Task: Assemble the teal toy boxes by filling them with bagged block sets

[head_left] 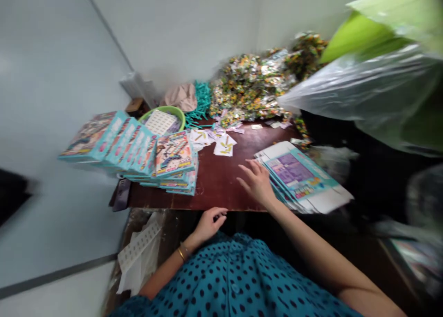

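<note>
My right hand hovers over or rests on the table just left of a stack of flat, unfolded boxes, its fingers spread and nothing in them. Purple and teal print covers the top box, with white flaps at its ends. At the table's front edge is my left hand, loosely curled with the thumb apart from the fingers and holding nothing. Filled teal boxes with colourful printed fronts are piled at the left. Cards with yellow-green pictures lie behind the space between my hands.
Clear bags of small orange and green pieces heap against the wall. Nearby are teal sticks and a green basket holding printed sheets. Large plastic bags bulge in from the right. A phone-like object sits at the left corner.
</note>
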Tool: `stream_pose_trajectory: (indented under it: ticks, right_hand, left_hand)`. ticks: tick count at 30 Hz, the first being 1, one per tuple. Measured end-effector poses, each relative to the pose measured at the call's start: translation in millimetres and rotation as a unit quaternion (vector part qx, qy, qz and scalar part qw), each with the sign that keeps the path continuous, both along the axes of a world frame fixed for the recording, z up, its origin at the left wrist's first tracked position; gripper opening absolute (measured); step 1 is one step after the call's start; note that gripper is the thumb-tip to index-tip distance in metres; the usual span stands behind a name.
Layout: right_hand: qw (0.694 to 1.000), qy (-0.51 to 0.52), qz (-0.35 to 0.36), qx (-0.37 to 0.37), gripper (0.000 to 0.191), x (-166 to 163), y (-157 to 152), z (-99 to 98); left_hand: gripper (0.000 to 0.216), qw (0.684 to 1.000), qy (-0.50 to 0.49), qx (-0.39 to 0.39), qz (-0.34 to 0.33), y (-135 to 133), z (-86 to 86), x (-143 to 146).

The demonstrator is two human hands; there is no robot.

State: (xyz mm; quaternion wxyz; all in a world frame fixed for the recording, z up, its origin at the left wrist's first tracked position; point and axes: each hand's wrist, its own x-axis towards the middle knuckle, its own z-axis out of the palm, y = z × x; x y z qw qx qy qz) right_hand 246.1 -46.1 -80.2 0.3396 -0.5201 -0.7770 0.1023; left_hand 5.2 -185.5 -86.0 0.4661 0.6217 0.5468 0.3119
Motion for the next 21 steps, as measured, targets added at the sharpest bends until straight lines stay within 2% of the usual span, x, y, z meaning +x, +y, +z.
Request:
stream_pose_trajectory:
  ticks: [3, 5, 7, 11, 13, 15, 17, 19, 20, 21]
  right_hand:
    - [0.976, -0.156, -0.144, -0.050, 0.071, 85, -43, -22.8]
    - [0.957, -0.208, -0.181, -0.092, 0.077, 119, -66, -36.5]
    - [0.950, -0.231, -0.183, -0.100, 0.072, 133, -78, -46.0]
    - [0.954, -0.228, -0.180, -0.080, 0.054, 119, -81, -42.3]
    - [0.958, -0.205, -0.185, -0.070, 0.050, 99, -84, -31.8]
    - [0.968, -0.169, -0.177, -0.055, 0.049, 74, -96, -20.3]
    - [0.987, -0.124, -0.099, -0.041, 0.046, 46, -112, -10.3]
    - [0.996, -0.069, 0.024, -0.042, 0.047, 24, -121, -1.6]
    - [0.997, -0.037, 0.055, -0.047, 0.054, 17, -121, 2.7]
    - [0.997, -0.001, 0.049, -0.055, 0.062, 13, -116, 7.2]
  left_hand:
    - [0.031, 0.999, 0.004, -0.026, -0.025, 13, -6.5, 5]
    - [0.032, 0.998, -0.007, -0.036, -0.051, 24, -6.9, 18]
    - [0.033, 0.995, -0.030, -0.045, -0.082, 35, -3.7, 36]
    - [0.037, 0.981, -0.119, -0.091, -0.123, 51, 5.8, 75]
    - [0.047, 0.969, -0.182, -0.136, -0.096, 59, 7.8, 89]
    - [0.059, 0.946, -0.262, -0.187, -0.029, 69, 7.9, 96]
    - [0.062, 0.912, -0.341, -0.221, 0.056, 81, 7.8, 96]
    - [0.056, 0.886, -0.382, -0.215, 0.151, 91, 9.0, 87]
    - [0.053, 0.881, -0.383, -0.199, 0.193, 94, 10.2, 82]
    - [0.051, 0.880, -0.376, -0.180, 0.226, 96, 11.9, 76]
